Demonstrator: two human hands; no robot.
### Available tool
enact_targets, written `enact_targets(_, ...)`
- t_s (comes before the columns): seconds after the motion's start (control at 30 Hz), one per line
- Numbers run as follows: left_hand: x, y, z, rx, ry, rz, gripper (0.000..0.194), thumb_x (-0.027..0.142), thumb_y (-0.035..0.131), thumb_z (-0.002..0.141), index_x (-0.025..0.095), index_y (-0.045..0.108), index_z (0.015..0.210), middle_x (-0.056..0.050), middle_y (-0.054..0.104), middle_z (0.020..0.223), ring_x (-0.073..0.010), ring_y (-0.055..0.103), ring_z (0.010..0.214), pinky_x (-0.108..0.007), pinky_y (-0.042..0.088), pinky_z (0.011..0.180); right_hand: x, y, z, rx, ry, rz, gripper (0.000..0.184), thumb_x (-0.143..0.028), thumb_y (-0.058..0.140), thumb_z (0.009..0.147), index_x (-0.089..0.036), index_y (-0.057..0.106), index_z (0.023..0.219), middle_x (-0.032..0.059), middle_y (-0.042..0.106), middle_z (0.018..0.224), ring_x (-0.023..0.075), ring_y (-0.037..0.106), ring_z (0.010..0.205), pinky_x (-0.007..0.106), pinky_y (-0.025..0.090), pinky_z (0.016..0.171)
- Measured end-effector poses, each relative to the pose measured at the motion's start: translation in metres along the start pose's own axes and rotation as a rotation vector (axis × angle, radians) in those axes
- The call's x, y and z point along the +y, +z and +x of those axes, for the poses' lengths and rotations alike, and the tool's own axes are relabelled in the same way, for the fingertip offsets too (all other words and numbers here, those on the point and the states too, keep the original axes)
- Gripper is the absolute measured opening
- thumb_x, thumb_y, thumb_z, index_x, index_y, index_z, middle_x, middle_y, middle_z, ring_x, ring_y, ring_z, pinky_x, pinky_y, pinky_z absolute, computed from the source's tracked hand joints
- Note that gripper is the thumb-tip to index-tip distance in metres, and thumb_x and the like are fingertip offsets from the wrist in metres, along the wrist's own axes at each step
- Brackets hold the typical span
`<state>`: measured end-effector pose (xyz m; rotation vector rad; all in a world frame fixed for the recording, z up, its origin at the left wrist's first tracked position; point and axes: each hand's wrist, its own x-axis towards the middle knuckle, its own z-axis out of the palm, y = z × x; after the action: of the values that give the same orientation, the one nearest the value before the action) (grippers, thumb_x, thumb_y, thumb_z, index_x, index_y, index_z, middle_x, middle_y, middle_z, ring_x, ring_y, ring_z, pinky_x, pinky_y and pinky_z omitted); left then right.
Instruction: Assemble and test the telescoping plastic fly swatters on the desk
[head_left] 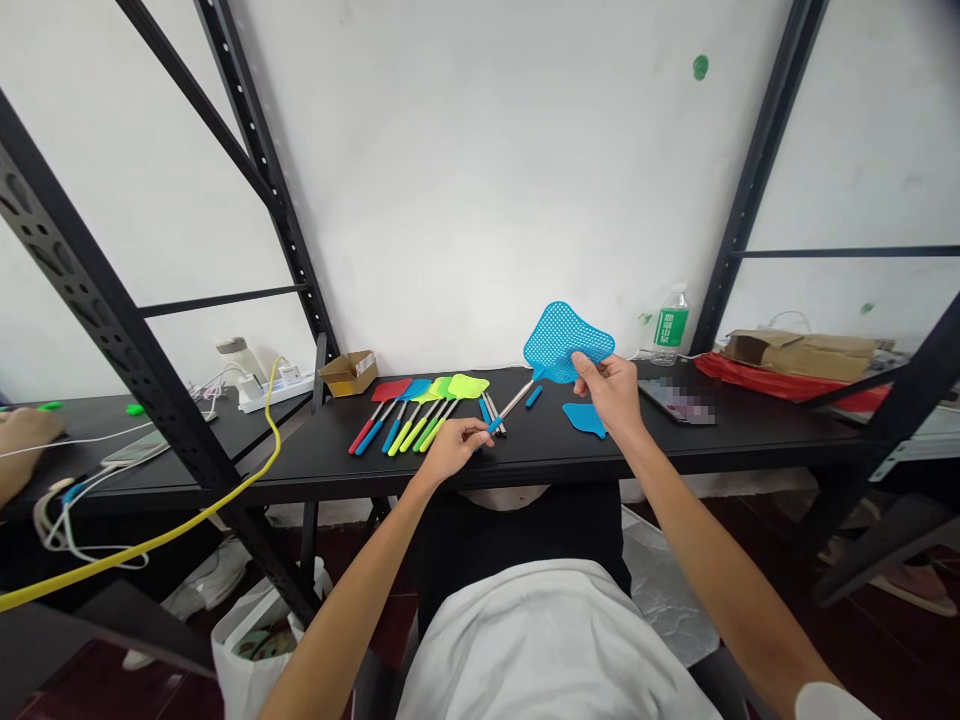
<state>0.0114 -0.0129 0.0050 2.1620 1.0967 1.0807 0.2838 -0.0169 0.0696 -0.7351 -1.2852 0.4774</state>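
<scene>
Blue plastic swatter [559, 340] | right hand [611, 390] gripping its head up off the surface [315, 465] | left hand [450, 450] pinching its shaft, steadying the far end

Blue plastic fly swatter [559, 342], perforated mesh head tilted up, steel rod [515, 400] running down-left into a blue grip [493, 426] (right hand [609, 392] pinches the head, left hand [450, 450] the grip). Second blue mesh head [583, 418] lies flat on the black shelf [315, 470], no rod. Short blue grip [533, 396] lies nearby. Row of fly swatters [420, 412], red, blue, yellow, green, side by side further left.
</scene>
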Motion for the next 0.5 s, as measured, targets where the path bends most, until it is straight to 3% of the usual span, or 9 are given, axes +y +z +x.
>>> enact_targets(0.27,-0.008,0.004,0.001,0.092,-0.06,-0.13,0.027,0.041,0.078,0.074,0.015,0.073,0.08,-0.002,0.068,0.068,-0.0136,0.054,0.059,-0.024,0.04,0.057,-0.012,0.0,-0.004,0.035,-0.026,-0.152,0.043,-0.048,0.07,0.082,-0.018,0.057,0.054,-0.0006,0.055,0.044,0.012,0.05,0.041,0.024,0.037,0.044)
enact_targets(0.5,-0.013,0.004,0.002,0.091,-0.024,-0.08,0.029,0.045,0.074,0.078,0.016,0.074,0.085,-0.002,0.07,0.071,-0.0147,0.058,0.061,-0.025,0.042,0.058,-0.006,0.003,-0.006,0.042,0.023,-0.199,0.052,-0.051,0.065,0.086,-0.019,0.052,0.047,0.0018,0.056,0.042,0.0127,0.051,0.041,0.025,0.04,0.045)
